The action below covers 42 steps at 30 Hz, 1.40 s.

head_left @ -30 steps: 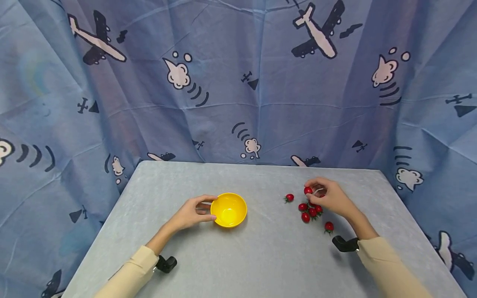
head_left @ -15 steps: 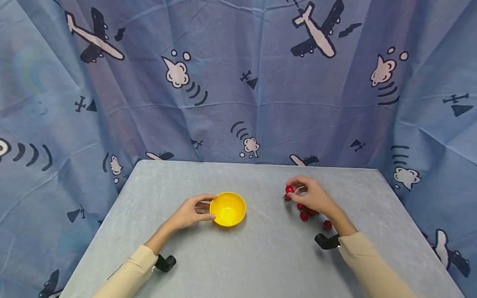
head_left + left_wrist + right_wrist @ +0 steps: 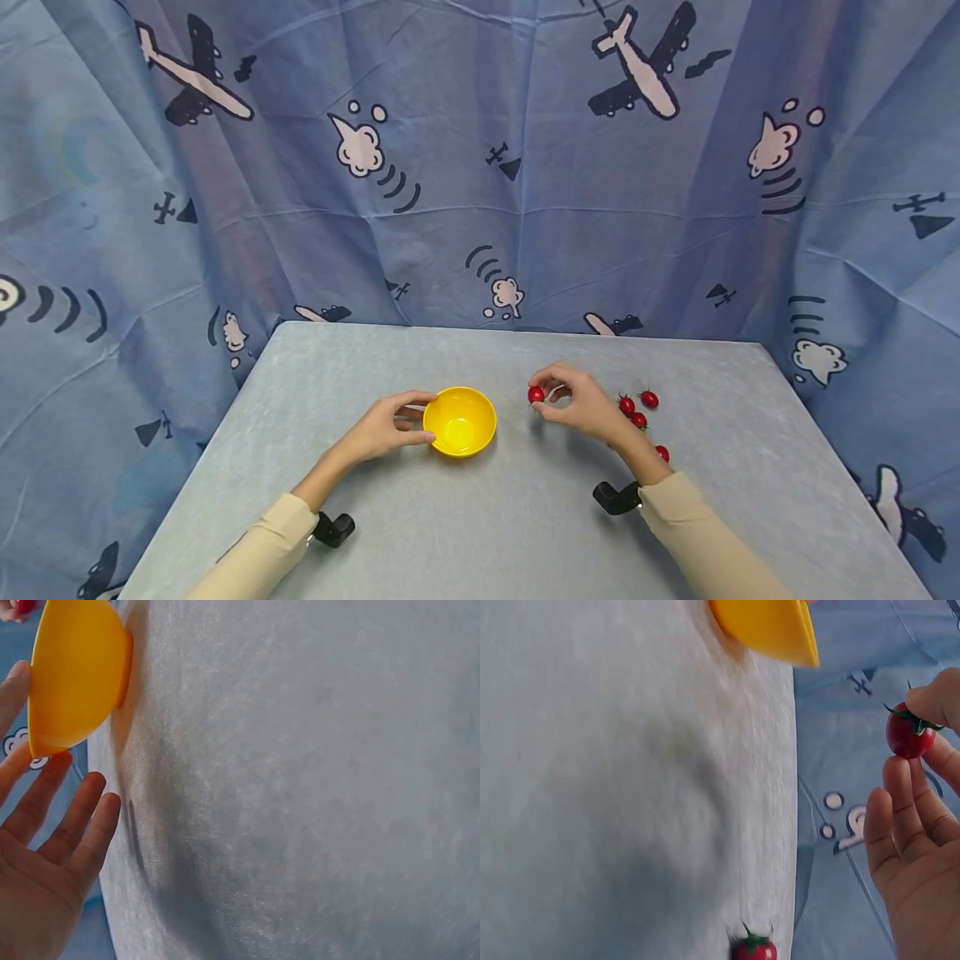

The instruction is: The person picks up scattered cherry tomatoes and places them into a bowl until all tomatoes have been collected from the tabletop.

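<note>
A yellow bowl (image 3: 461, 423) stands upright on the table, with nothing visible in it. At its left side my left hand (image 3: 390, 429) holds the rim lightly, thumb and forefinger spread apart; the other fingers are slightly bent in the left wrist view. My right hand (image 3: 581, 404) pinches a red cherry tomato (image 3: 536, 394) between thumb and fingertips, raised above the table to the right of the bowl. Its green stalk end shows by the thumb in the right wrist view. Several more cherry tomatoes (image 3: 638, 421) lie behind and right of this hand, which may hide others.
The pale grey table (image 3: 450, 533) has its far edge against a blue curtain (image 3: 450, 167) printed with airplanes and clouds. A loose cherry tomato (image 3: 754, 949) lies low in the right wrist view. Black wrist-camera mounts (image 3: 617, 498) stick out below both forearms.
My right hand has carried the pinched cherry tomato leftward from the tomato group to near the bowl. More of the group has come into sight behind it. Left hand and bowl stay put.
</note>
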Available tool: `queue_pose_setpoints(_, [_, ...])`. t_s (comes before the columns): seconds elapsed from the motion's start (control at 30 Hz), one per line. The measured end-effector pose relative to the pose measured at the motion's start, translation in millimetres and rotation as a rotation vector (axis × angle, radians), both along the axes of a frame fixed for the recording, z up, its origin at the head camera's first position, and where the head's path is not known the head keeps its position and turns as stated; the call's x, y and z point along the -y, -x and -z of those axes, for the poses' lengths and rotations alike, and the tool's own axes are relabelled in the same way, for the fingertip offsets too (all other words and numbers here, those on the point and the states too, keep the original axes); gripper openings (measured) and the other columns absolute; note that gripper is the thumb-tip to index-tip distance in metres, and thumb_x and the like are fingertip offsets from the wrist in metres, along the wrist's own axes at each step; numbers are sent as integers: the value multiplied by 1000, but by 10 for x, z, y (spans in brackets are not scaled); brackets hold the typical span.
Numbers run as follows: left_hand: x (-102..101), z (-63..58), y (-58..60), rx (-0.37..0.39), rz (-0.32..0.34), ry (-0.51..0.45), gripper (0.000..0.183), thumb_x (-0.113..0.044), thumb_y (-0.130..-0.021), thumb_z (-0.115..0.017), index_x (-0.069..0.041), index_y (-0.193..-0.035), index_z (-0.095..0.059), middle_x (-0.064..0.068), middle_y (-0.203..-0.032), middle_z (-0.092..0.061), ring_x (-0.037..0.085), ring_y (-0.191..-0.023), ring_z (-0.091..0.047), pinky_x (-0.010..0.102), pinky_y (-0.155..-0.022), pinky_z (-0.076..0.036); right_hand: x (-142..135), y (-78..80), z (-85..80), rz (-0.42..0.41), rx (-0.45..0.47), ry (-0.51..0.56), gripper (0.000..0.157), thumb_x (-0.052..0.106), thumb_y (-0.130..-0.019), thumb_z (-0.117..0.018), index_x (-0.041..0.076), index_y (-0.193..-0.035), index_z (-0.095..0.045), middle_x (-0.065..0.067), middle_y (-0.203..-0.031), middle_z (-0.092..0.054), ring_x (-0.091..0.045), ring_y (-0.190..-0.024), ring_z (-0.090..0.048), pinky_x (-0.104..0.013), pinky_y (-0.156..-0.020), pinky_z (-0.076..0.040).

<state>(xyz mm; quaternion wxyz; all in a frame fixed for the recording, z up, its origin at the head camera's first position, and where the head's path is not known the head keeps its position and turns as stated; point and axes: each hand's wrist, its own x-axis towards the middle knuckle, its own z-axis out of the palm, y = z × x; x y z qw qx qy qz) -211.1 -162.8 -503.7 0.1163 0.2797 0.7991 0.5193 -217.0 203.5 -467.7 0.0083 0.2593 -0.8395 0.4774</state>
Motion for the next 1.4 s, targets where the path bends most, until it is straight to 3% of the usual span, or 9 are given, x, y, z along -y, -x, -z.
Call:
queue_pose_setpoints(0.2, [-9,-18,-1,-2,4,6,59,-12,-89,-82,0,-141,-57,18,-140,-57,36,-116,-62,50,-95,-54,176,-45,21,-37,-8,-30,27,-1,-83,-81,4,-109,-71,-1,-101,-66,-22,-89,-61,-40,-79,-59])
queue_pose_setpoints(0.37, [-15,-62,-25,1,1,6,58,-9,-89,-80,2,-141,-56,20,-140,-56,38,-116,-62,52,-95,-53,317,-35,56,-87,-20,-24,27,-1,-83,-79,3,-109,-71,0,-102,-66,-22,-89,-61,-39,-79,-59])
queue_pose_setpoints(0.57, [8,14,7,6,4,18,59,-14,-90,-81,-3,-142,-56,15,-141,-56,33,-117,-62,46,-94,-55,475,-26,103,-124,-26,-67,28,2,-84,-80,3,-110,-71,1,-103,-64,-22,-90,-61,-37,-79,-59])
queue_pose_setpoints(0.8, [2,18,11,17,3,20,59,-15,-89,-82,-4,-142,-56,14,-141,-56,32,-116,-62,44,-94,-55,587,-24,118,-159,-23,-95,27,6,-85,-82,6,-109,-70,2,-103,-64,-20,-91,-62,-34,-79,-58])
queue_pose_setpoints(1.2, [-9,9,9,19,8,25,60,-14,-90,-81,-2,-142,-55,15,-142,-55,32,-117,-62,43,-94,-55,565,-31,112,-158,-22,-117,32,11,-84,-85,5,-112,-70,-5,-107,-66,-22,-92,-62,-35,-80,-58])
queue_pose_setpoints(1.4, [-6,-3,5,14,9,19,60,-14,-90,-80,-1,-143,-55,15,-142,-55,33,-116,-62,44,-94,-55,394,-44,33,-120,-1,-100,25,6,-87,-82,4,-108,-70,-8,-103,-68,-20,-90,-63,-39,-81,-58])
